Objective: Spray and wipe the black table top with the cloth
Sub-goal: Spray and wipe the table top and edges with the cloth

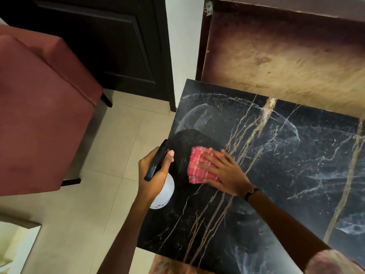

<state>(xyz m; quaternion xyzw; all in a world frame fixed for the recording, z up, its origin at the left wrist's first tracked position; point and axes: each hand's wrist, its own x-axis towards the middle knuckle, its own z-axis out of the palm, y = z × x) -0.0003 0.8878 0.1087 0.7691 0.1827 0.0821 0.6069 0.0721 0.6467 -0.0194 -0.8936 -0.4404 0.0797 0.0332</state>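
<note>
Cloth [199,167], soft, light and folded, lies near the tabletop's [276,175] left edge under the flat, spread right hand [223,171]; palm pressure should slide it. Left hand [152,171] grips the bottle [164,191].

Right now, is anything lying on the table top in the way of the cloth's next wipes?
Nothing visible does. The right hand presses the pink cloth flat on the black table top, whose visible surface carries only wet streaks. The left hand holds the spray bottle at the table's left edge, beside the cloth.
</note>
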